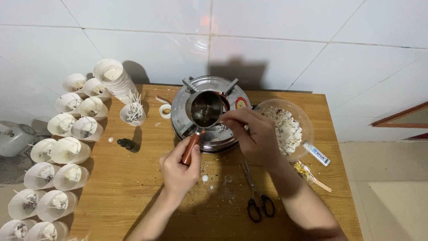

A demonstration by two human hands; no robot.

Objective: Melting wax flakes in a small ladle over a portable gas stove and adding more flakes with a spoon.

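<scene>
The left hand [178, 167] holds the brown handle of a small metal pot [206, 108]. The pot sits on a round silver stove [209, 134] just above the hand. The right hand [255, 134] is beside the pot, with its fingers [229, 117] at the rim. Right of that hand is a clear bowl [303, 122] full of white flakes [287, 129]. Black scissors [256, 196] lie on the wooden table [125, 187] below the right hand. Far left of the left hand stand many white cups [67, 151]. A small dark bottle [127, 144] lies left of the handle.
</scene>
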